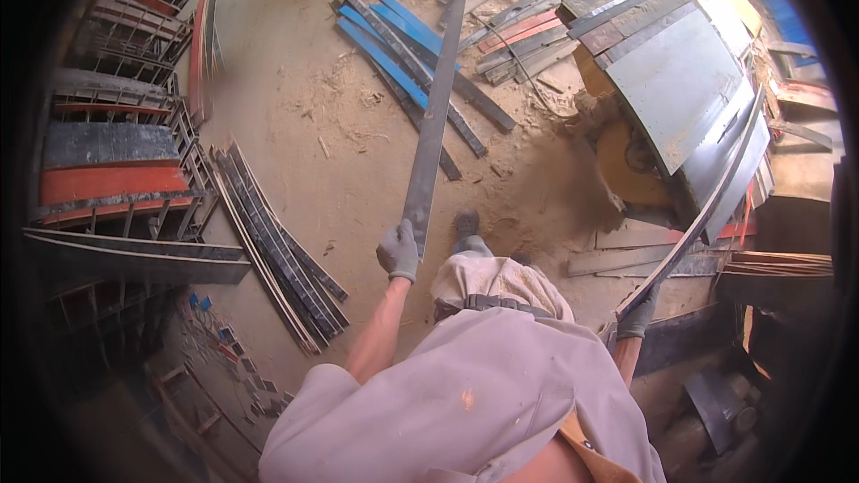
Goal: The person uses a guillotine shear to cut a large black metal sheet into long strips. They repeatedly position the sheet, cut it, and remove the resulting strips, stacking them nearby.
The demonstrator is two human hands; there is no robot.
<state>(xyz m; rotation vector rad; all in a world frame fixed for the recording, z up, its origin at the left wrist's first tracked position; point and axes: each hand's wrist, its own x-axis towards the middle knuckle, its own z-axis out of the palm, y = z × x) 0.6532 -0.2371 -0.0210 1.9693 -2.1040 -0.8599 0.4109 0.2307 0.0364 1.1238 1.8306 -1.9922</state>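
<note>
Gripped near its lower end, a long dark grey plank [431,125] slants up and away from my gloved left hand [398,251], whose fingers wrap its edge. My right hand [639,313], also in a grey glove, is closed round the near end of a second long strip, a dark plank with a pale edge [702,219]. This one rises to the right, passing in front of the metal-topped saw table [684,76]; I cannot tell whether it touches the table. My right fingers are partly hidden.
Blue and black planks [394,49] lie on the dusty floor ahead. A bundle of long dark strips [277,250] lies at left, beside stacked framed panels [112,156]. Grey and red boards [528,36] are piled near the saw table, with a cable [523,67] running past them.
</note>
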